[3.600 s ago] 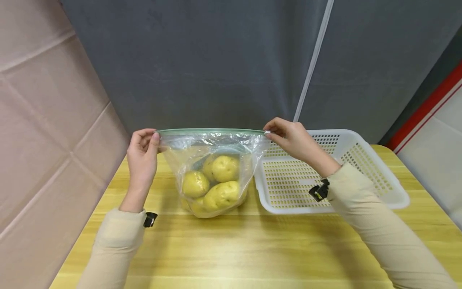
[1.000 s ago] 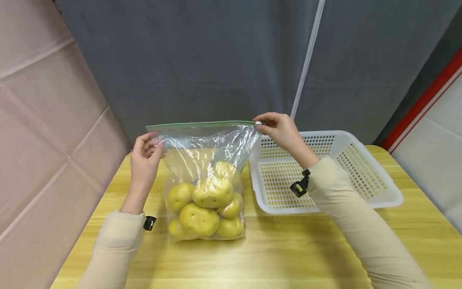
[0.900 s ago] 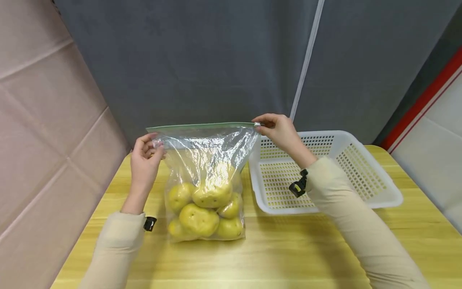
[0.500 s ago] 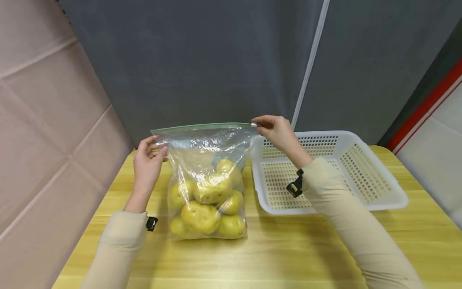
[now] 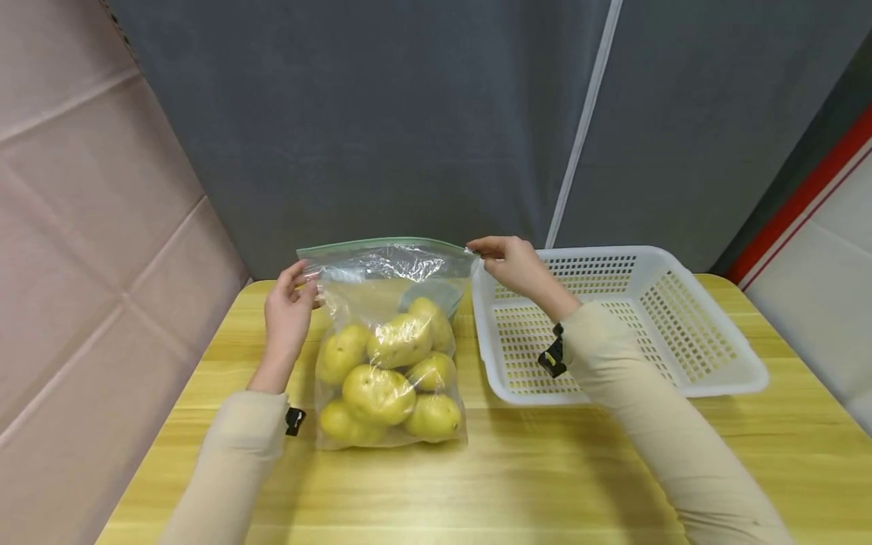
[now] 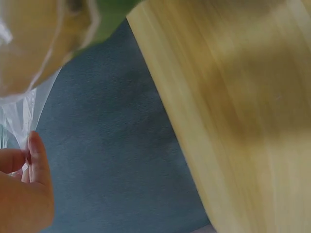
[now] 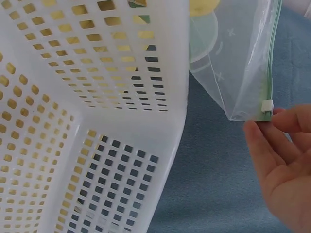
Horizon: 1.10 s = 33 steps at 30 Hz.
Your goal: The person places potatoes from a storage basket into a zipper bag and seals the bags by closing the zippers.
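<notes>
In the head view, a clear zip bag with a green closure strip along its top stands upright on the table. Several yellow potatoes fill its lower part. My left hand pinches the bag's left edge just below the strip; the left wrist view shows the plastic between thumb and fingers. At the top right corner, my right hand pinches the end of the strip. A white slider sits on the strip right beside those fingertips in the right wrist view.
A white perforated plastic basket stands right of the bag, under my right forearm. The wooden table reaches back to a grey curtain. A pale padded wall borders the left side.
Compared with 3.6 seconds ago, the bag stands taller and nearer me, and my left hand grips below the strip. Lately my hands have come closer together, and the bag's top has sunk and bowed.
</notes>
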Tool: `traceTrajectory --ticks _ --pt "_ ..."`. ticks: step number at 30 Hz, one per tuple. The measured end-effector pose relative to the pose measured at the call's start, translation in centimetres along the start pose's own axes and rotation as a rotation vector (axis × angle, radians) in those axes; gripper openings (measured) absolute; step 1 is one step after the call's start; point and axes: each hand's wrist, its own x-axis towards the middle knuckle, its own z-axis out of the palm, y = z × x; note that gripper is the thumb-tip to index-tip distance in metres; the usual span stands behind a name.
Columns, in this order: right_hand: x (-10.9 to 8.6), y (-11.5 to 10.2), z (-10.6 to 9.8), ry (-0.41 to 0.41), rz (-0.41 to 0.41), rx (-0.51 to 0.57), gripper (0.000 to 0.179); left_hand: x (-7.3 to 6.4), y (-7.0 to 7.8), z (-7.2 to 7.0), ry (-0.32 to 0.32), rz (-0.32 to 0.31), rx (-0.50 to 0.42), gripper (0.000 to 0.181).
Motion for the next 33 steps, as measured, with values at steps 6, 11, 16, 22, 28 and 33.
traceTrajectory --ticks 6,11,16,22,28,33 --pt "0.0 0.2 0.4 -0.065 0.004 0.001 0.045 0.3 -0.6 -0.1 -0.028 -0.031 -0.004 0.049" --pt "-0.2 0.2 0.5 -0.068 0.018 0.017 0.045 0.5 -1.3 -0.2 -0.066 -0.078 0.006 0.053" --pt "-0.4 0.2 0.1 -0.053 0.019 0.038 0.044 0.6 -1.8 -0.4 -0.099 -0.104 0.022 0.052" --pt "-0.8 0.3 -1.0 -0.031 0.045 0.056 0.042 0.4 -1.7 -0.8 -0.102 -0.129 0.108 0.050" --pt "-1.5 0.9 -2.8 0.034 0.092 0.062 0.044 0.1 -1.1 -1.0 -0.096 -0.120 0.234 0.052" --pt "-2.8 1.3 -4.3 0.081 0.118 0.054 0.047 -0.4 -0.1 -1.1 -0.166 -0.102 0.369 0.055"
